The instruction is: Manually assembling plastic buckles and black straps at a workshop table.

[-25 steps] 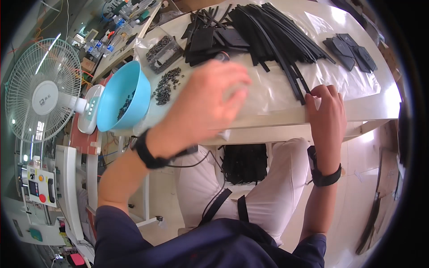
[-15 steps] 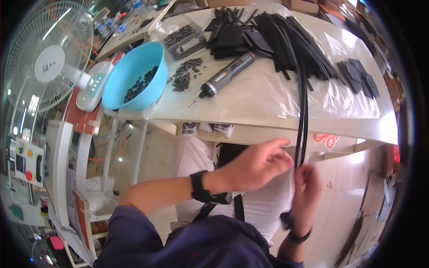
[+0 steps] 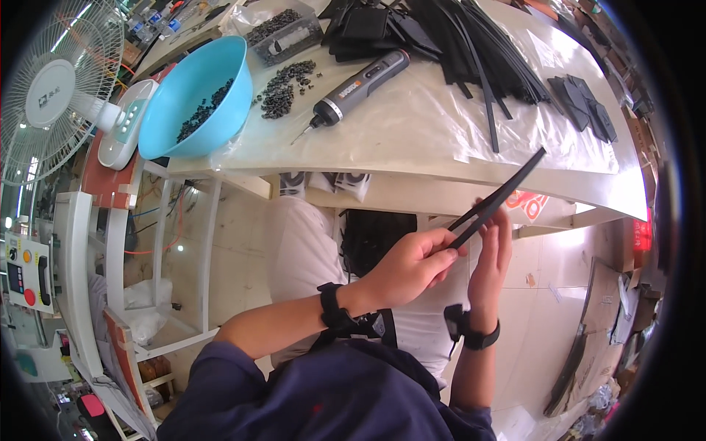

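Two flat black strips [image 3: 507,189] stand at a slant over my lap, their far ends reaching up over the table's front edge. My left hand [image 3: 413,266] is closed round their lower ends, thumb on top. Just right of them is my right hand [image 3: 490,264], its fingers stretched out and pointing up. Its fingertips are close behind the strips; whether they touch is hard to tell. More long black strips [image 3: 489,55] lie fanned out on the plastic-covered table [image 3: 397,151]. A grey electric screwdriver [image 3: 360,87] rests left of them, its bit toward me.
On the table's left are a blue bowl [image 3: 232,110] of small dark parts, a loose pile [image 3: 285,90] and a clear bin [image 3: 294,42]. Flat black pieces [image 3: 582,106] lie at the right. A white fan [image 3: 55,92] stands far left; flattened cardboard [image 3: 588,345] leans right of the floor.
My left hand has closed on the strips, and my right hand's fingers have straightened. The strips have come away from the bundle on the table. The whole view has shifted slightly.
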Action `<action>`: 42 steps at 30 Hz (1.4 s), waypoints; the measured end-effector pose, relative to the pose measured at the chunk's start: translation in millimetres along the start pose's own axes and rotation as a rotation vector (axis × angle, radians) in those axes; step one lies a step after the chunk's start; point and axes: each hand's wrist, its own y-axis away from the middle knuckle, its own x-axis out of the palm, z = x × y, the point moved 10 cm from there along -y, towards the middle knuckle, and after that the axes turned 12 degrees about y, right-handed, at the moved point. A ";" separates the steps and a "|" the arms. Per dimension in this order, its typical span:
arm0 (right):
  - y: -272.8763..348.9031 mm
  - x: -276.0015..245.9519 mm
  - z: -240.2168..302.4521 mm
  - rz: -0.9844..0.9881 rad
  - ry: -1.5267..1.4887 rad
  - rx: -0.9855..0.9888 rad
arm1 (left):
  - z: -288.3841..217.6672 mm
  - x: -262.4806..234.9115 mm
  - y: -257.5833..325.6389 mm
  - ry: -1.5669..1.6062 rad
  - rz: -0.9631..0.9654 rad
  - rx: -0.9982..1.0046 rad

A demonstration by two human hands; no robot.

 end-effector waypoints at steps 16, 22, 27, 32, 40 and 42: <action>-38.0 -36.3 20.2 -0.168 -0.192 0.112 | -9.4 -84.6 119.9 0.183 -0.310 0.040; -117.9 -67.0 120.9 -0.229 0.014 -0.101 | -35.8 -127.6 169.1 0.247 -0.406 0.328; -227.0 -12.7 183.5 0.087 0.679 -0.567 | -33.1 -123.8 170.0 0.286 -0.364 0.350; -243.9 0.2 210.6 -0.127 0.923 -1.159 | -53.2 -98.3 155.3 0.035 -0.306 0.374; 26.0 119.4 138.1 0.770 0.266 -0.079 | -59.7 -82.8 158.9 -0.056 -0.106 0.451; 36.3 118.1 109.9 0.769 0.060 -0.002 | -46.9 -76.5 147.4 -0.086 -0.065 0.336</action>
